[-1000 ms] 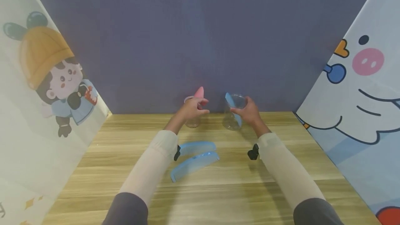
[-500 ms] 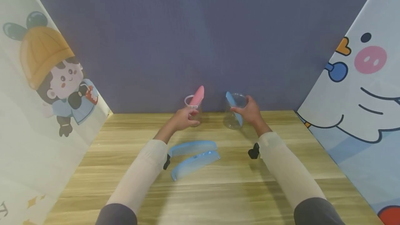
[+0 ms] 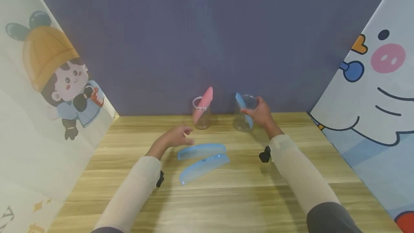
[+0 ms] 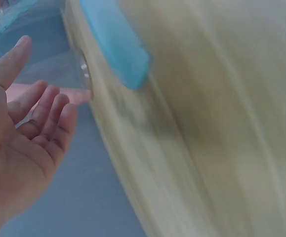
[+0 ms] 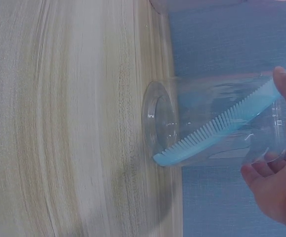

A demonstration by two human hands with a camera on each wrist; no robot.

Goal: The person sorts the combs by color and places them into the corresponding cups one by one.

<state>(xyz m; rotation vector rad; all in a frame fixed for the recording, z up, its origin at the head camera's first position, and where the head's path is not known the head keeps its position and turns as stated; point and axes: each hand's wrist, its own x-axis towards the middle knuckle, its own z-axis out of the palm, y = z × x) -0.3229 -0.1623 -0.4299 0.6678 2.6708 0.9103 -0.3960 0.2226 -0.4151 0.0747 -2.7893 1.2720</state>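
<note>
A: Combs (image 3: 201, 151) next? Two blue ones lie mid-table; the left hand (image 3: 174, 137) hovers beside them, fingers loose and empty.

B: Likely. The right hand (image 3: 261, 112) grips the clear cup (image 3: 244, 118) near the back edge, a blue comb (image 3: 243, 110) inside. Next comes a pinch.

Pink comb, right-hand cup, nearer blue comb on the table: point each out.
pink comb (image 3: 203, 104), head view, its middle above the cup rim.
right-hand cup (image 5: 217, 123), right wrist view, clear side wall.
nearer blue comb (image 3: 203, 164), head view, middle of its spine.
</note>
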